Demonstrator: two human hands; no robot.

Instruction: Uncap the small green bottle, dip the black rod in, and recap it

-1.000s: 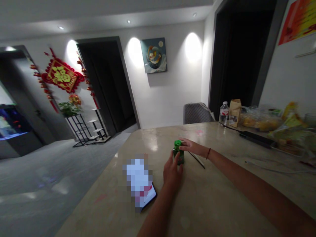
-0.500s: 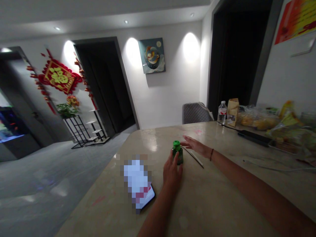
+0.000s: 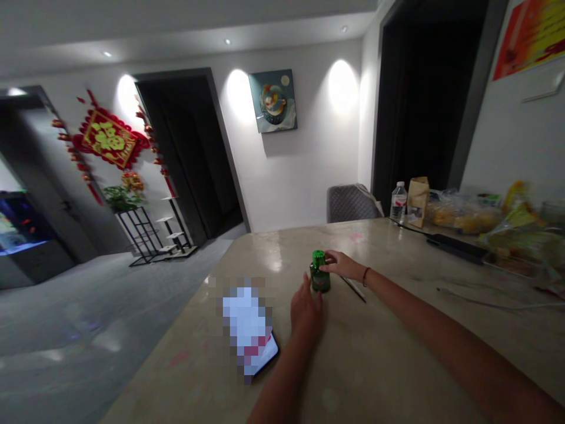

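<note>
Since half a second ago the right hand (image 3: pixel 342 267) has come back from hovering open and its fingers now pinch the cap of the green bottle (image 3: pixel 319 275). The bottle stands upright on the tabletop (image 3: pixel 379 359). The left hand (image 3: pixel 305 307) rests open just beside the bottle's base. A phone (image 3: pixel 251 333) lies left of it, a thin stick (image 3: pixel 353 288) right.

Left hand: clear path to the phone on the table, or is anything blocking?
Probably yes. The left hand rests by the green bottle, and the phone lies face up just to its left on bare table, with nothing between them. The right hand is on the bottle cap, out of the way.
</note>
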